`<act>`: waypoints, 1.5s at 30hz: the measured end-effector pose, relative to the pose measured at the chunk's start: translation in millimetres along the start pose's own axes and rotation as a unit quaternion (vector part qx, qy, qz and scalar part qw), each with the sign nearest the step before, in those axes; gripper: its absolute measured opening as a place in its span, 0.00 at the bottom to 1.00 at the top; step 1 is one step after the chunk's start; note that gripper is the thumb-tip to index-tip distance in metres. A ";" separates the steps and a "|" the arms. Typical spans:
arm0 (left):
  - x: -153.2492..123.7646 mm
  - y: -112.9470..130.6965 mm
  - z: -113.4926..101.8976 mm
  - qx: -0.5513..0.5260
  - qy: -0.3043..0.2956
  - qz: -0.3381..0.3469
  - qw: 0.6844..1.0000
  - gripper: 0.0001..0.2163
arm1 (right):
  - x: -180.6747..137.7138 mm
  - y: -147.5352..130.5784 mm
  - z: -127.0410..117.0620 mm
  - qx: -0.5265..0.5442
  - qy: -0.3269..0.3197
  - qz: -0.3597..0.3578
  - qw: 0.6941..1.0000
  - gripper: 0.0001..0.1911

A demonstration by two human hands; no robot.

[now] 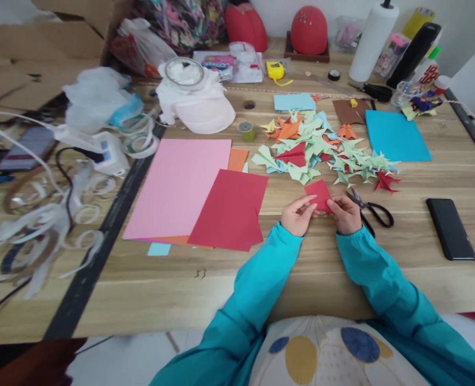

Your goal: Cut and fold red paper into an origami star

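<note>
A small piece of red paper (318, 194) is held up between both hands, just above the table. My left hand (297, 215) pinches its left edge between thumb and fingers. On the right edge, my right hand (345, 213) grips it the same way. Beyond the hands lies a heap of folded paper shapes (302, 145), mostly pale green with some orange, red and blue. Black-handled scissors (372, 210) lie just right of my right hand, their blades partly open. Larger sheets of red paper (231, 209) rest to the left, over pink paper (185, 182).
A black phone (450, 229) lies at the right. Blue sheets (398, 135) and a yellow tape measure (275, 71) are farther back. A power strip (111, 154), ribbon rolls and cables crowd the left, with a cardboard box (56, 48) behind. A white bottle (374, 43) stands at the back right.
</note>
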State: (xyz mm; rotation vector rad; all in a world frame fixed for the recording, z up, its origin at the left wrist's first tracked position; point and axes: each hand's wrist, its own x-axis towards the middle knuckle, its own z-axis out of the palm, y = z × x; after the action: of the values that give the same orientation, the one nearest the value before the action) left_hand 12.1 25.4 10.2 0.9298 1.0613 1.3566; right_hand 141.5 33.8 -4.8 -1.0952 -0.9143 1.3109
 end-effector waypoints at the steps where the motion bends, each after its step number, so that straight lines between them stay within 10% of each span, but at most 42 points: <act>1: 0.0 1.1 0.8 -0.014 0.000 -0.005 1.000 0.20 | 0.0 0.3 -0.1 -0.002 0.002 0.001 1.000 0.08; 5: 0.6 4.1 3.9 -0.060 0.020 -0.045 0.997 0.32 | -0.5 0.4 0.3 -0.005 -0.003 -0.006 1.000 0.08; 13: -0.8 -0.3 0.1 0.040 -0.060 -0.104 0.992 0.16 | -3.0 -4.4 1.1 -0.014 -0.028 -0.016 0.999 0.07; 45: -3.3 4.0 0.7 0.037 -0.024 -0.103 0.994 0.16 | -7.4 -12.2 7.7 -0.121 -0.075 0.009 0.990 0.16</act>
State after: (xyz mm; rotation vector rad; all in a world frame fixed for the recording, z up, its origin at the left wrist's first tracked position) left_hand 11.8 22.3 14.4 0.8760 1.1445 1.1265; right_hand 136.9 27.8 9.6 -1.2039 -1.2041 1.3349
